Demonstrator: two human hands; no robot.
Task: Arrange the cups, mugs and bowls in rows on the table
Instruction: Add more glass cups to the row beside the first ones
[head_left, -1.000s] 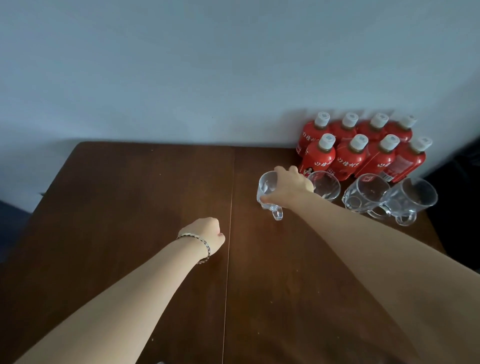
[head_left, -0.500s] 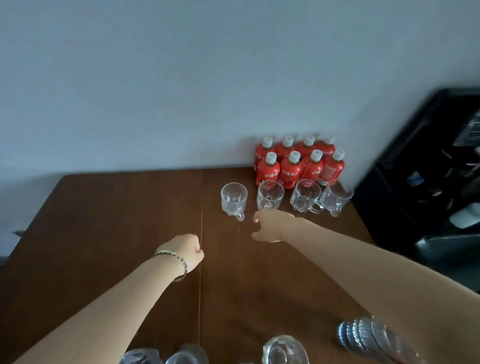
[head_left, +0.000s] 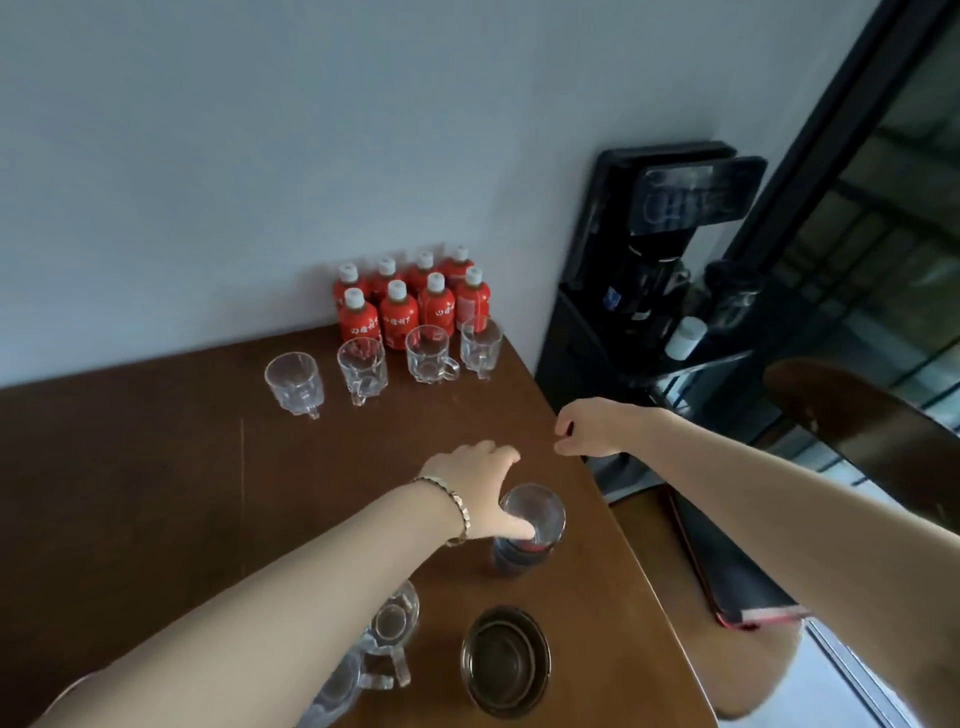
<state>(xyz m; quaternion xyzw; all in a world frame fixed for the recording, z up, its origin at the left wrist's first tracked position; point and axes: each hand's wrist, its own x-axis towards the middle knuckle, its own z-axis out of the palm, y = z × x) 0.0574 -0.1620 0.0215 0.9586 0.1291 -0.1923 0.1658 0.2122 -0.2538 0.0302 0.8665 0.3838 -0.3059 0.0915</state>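
Note:
Four clear glass mugs stand in a row at the back of the brown table (head_left: 156, 493): the left mug (head_left: 294, 382), a second mug (head_left: 362, 366), a third mug (head_left: 428, 353) and the right mug (head_left: 481, 344). My left hand (head_left: 475, 480), with a bracelet on the wrist, is spread beside a stack of clear glasses (head_left: 532, 519), its thumb touching the near rim. My right hand (head_left: 592, 426) hovers over the table's right edge, loosely curled and holding nothing. A stack of dark bowls (head_left: 506, 662) and more glass mugs (head_left: 389, 629) sit near me, partly hidden by my left arm.
Several red bottles (head_left: 410, 304) with white caps stand against the wall behind the mug row. A black water dispenser (head_left: 649, 291) stands right of the table. A dark flat device with a red edge (head_left: 727, 587) lies on a lower wooden surface, beside a chair (head_left: 857, 431).
My right hand let go of the left mug and drew back to the table's right edge. My left fist opened and moved onto the glass stack. The view swung right and down.

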